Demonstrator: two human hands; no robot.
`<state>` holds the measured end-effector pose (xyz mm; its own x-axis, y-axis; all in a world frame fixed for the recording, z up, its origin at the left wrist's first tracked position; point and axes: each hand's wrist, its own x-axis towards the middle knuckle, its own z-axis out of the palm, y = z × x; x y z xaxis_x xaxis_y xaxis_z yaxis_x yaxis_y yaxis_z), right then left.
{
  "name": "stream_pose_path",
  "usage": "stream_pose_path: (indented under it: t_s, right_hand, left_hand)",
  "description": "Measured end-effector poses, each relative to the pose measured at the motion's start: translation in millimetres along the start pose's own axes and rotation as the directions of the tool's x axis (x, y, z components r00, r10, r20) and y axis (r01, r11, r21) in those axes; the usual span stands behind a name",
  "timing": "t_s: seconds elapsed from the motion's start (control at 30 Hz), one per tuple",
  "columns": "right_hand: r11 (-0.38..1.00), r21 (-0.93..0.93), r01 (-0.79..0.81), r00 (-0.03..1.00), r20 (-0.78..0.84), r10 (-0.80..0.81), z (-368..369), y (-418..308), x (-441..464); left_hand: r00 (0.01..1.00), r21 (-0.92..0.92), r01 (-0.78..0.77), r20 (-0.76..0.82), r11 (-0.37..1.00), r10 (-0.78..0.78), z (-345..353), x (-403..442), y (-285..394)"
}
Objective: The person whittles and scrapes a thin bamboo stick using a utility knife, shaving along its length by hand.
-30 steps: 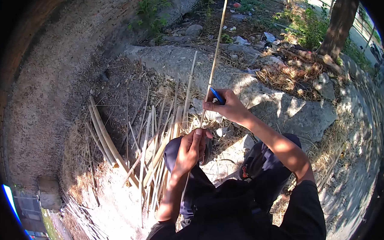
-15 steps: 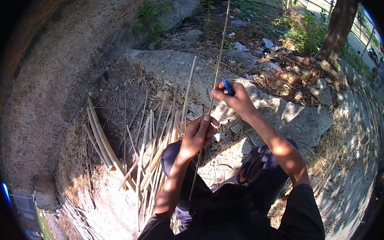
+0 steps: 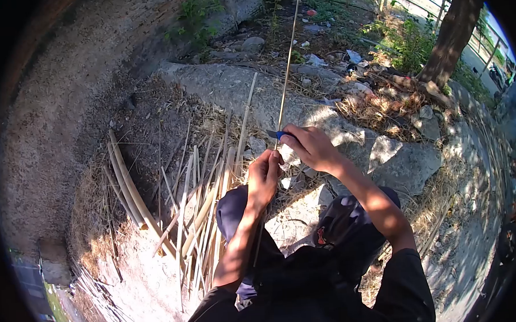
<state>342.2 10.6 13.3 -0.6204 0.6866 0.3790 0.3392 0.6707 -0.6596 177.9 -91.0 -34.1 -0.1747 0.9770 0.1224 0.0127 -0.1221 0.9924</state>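
My left hand (image 3: 263, 178) is closed on a long thin bamboo strip (image 3: 288, 67), which rises away from me past the top of the view. Just above it, my right hand (image 3: 310, 147) grips a blue-handled knife (image 3: 280, 135). The knife's short dark blade (image 3: 271, 134) points left and lies across the strip, close to my left fingertips. Whether the edge bites into the strip cannot be made out. The strip's lower end is hidden behind my left forearm and the dark clothing.
Split bamboo pieces (image 3: 205, 215) lie piled left of my knees, with thicker curved lengths (image 3: 129, 181) beside them. A large stone slab (image 3: 220, 88) stretches ahead. A rough wall (image 3: 88, 93) stands left, a tree trunk (image 3: 453, 31) upper right. Dry grass and litter (image 3: 376, 107) surround its base.
My right hand has come down and left, turning the blue-handled knife from upright to lying across the strip. My left hand stays on the strip. The view has shifted slightly.
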Motion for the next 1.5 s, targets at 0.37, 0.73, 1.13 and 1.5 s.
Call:
stream_pose_path:
  t_s: [0.37, 0.73, 1.13, 1.5]
  right_hand:
    - [0.98, -0.133, 0.151, 0.988, 0.036, -0.147, 19.8, 4.8, 0.3]
    - [0.954, -0.147, 0.26, 0.954, -0.112, -0.277, 19.6, -9.2, 0.6]
    - [0.964, -0.153, 0.219, 0.96, -0.143, -0.241, 3.1, -23.4, 6.2]
    - [0.969, -0.159, 0.191, 0.902, -0.361, -0.237, -11.9, -3.9, 19.1]
  left_hand:
    - [0.976, 0.313, -0.136, -0.12, 0.94, 0.182, -9.5, -3.7, -6.9]
    - [0.971, 0.502, -0.161, -0.072, 0.85, 0.226, -14.6, -18.8, 52.5]
    - [0.96, 0.651, -0.167, -0.063, 0.74, 0.272, -15.1, -40.6, 84.0]
    - [0.947, 0.668, -0.223, -0.025, 0.71, 0.321, -26.8, -87.2, 72.0]
